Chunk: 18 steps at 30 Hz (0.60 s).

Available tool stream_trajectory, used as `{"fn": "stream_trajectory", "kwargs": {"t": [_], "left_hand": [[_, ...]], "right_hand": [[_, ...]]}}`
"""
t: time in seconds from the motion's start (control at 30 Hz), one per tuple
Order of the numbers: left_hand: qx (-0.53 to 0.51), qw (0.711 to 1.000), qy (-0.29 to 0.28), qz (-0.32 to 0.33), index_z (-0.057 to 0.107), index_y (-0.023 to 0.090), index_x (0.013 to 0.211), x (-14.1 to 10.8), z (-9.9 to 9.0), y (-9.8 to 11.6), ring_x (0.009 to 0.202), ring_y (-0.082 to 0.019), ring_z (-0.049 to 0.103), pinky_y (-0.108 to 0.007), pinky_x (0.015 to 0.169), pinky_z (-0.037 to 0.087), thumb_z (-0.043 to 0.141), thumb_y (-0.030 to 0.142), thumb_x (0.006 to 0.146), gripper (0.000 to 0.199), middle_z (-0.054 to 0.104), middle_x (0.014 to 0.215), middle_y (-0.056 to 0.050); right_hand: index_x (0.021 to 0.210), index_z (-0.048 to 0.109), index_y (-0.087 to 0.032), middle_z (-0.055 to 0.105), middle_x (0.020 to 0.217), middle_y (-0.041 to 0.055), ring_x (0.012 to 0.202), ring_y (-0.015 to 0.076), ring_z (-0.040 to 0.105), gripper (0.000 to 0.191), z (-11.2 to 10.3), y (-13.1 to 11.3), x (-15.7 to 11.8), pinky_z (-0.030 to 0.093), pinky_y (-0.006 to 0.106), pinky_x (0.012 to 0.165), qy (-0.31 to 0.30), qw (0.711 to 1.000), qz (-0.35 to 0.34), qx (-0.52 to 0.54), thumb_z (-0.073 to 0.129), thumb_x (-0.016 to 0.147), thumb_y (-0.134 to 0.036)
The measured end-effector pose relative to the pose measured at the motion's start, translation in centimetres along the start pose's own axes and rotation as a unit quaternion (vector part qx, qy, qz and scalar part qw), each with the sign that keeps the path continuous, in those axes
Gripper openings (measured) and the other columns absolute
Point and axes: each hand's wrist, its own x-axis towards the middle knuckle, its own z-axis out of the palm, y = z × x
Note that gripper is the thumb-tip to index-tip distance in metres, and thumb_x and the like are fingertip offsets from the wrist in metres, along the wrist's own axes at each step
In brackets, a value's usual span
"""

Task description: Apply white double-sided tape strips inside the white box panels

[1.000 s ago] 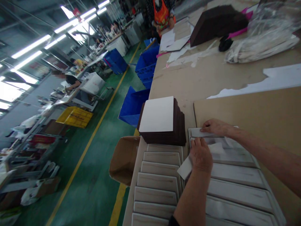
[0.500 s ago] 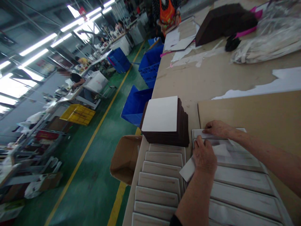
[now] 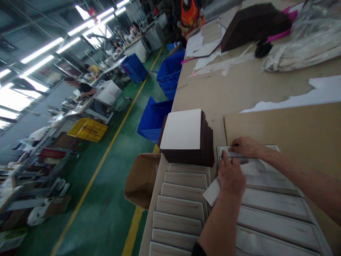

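Overlapping pale, dark-edged panels (image 3: 277, 202) lie in a row in front of me. My left hand (image 3: 231, 174) is closed over the row, its fingertips at the near edge of the farthest panel (image 3: 271, 147). A white paper-like strip (image 3: 212, 192) sticks out from under its palm, and another white piece (image 3: 250, 169) shows on its right. On that farthest panel rests my right hand (image 3: 246, 146), thumb and fingers pinched together near the panel's left corner. Whatever is between those fingers is too small to make out.
Left of my hands stands a stack of dark boards (image 3: 186, 135) with a pale top, beyond another row of panels (image 3: 179, 202). A cardboard box (image 3: 142, 179) and blue bins (image 3: 154, 119) stand beside the table. A person in an orange apron (image 3: 188, 16) is at the far end.
My left index finger has shifted slightly up and left, closer to the right fingertips. Otherwise both hands stay in place, and the panels and stack look the same.
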Motion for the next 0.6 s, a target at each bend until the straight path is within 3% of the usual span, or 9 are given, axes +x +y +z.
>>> {"fn": "stream_trajectory", "kwargs": {"t": [0.13, 0.33, 0.6], "left_hand": [[-0.007, 1.000, 0.010, 0.000, 0.058, 0.019, 0.114, -0.13, -0.14, 0.04, 0.125, -0.029, 0.057, -0.037, 0.095, 0.057, 0.061, 0.018, 0.086, 0.028, 0.035, 0.160, -0.014], [0.002, 1.000, 0.024, 0.003, 0.059, 0.020, 0.114, -0.25, 0.02, 0.00, 0.120, -0.026, 0.058, -0.035, 0.093, 0.058, 0.059, 0.021, 0.089, 0.025, 0.038, 0.156, -0.010], [-0.020, 1.000, -0.005, -0.015, 0.058, 0.020, 0.117, -0.27, -0.20, 0.09, 0.132, -0.029, 0.052, -0.037, 0.097, 0.055, 0.055, 0.020, 0.090, 0.027, 0.031, 0.162, -0.014]], "right_hand": [[0.092, 0.077, -0.017, 0.075, 0.090, 0.0096, 0.085, 0.0244, 0.068, 0.028, 0.12, 0.33, 0.08, 0.045, 0.030, 0.071, 0.007, 1.000, -0.018, -0.002, 0.054, 0.094, -0.032], [0.086, 0.076, -0.020, 0.074, 0.083, 0.0059, 0.080, 0.0227, 0.067, 0.025, 0.26, 0.99, 0.69, 0.044, 0.030, 0.068, 0.011, 0.999, -0.045, 0.014, 0.055, 0.092, -0.033], [0.083, 0.078, -0.021, 0.073, 0.076, 0.0041, 0.074, 0.0211, 0.067, 0.022, 0.15, 0.56, 0.67, 0.043, 0.028, 0.063, 0.008, 0.999, -0.031, 0.021, 0.058, 0.089, -0.031]]}}
